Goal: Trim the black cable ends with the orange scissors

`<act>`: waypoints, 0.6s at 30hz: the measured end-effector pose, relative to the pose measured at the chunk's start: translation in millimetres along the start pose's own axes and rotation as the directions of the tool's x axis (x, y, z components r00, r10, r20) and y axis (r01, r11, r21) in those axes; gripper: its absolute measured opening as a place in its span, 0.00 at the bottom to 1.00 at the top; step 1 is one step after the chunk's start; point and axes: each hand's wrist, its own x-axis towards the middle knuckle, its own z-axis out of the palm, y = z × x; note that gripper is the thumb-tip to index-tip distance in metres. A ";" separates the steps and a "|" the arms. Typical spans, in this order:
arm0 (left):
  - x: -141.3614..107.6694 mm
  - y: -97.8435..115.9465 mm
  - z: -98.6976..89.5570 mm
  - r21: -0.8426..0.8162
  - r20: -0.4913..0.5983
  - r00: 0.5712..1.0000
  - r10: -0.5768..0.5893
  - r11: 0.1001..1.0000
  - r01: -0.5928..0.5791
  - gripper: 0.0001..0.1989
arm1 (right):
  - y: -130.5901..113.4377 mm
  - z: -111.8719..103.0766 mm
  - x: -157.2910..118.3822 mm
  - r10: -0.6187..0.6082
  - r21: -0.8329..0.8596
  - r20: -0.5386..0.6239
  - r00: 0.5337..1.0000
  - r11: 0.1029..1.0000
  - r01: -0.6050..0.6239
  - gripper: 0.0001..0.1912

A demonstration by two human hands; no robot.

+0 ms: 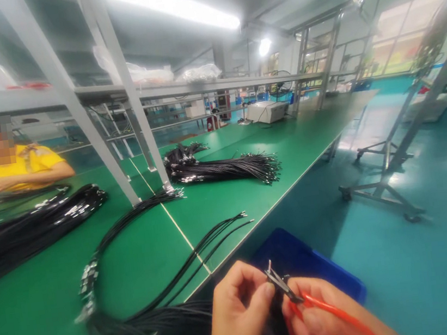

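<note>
Both hands work near each other at the bottom centre of the frame, past the bench's near edge. The left hand (239, 305) has thumb and forefinger pinched together on what seems to be the end of a black cable, mostly hidden by the fingers. The right hand (323, 313) is clamped around the red handles of the pliers (285, 287), whose metal tips reach right up to the left fingertips; whether they bite on anything cannot be told.

The work looks mid-way on this one end, with nothing showing it as finished. A few loose cables (195, 252) lie across the bench (41, 318) at lower centre, and a curved bunch (111, 234) with silvery pieces sits left of them. Larger bundles lie at centre (224, 170) and at left (37, 222); which of these are done and which are left is unclear. A blue bin (323, 269) stands below the hands
</note>
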 end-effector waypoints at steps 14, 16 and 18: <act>4.4 -1.5 0.6 -0.070 0.020 0.998 -0.066 0.995 0.067 0.05 | -15.7 0.4 0.0 -0.014 -0.269 0.017 1.000 0.963 0.018 0.22; 5.2 -2.5 -0.5 -0.003 0.068 0.995 -0.074 0.997 0.074 0.05 | -19.5 -2.6 -3.7 -0.054 -0.203 0.023 0.998 0.977 0.057 0.28; 4.0 -1.9 0.9 0.136 0.043 0.999 -0.007 0.991 0.001 0.05 | -23.4 -4.4 -6.4 -0.132 -0.134 -0.043 0.990 0.983 0.125 0.30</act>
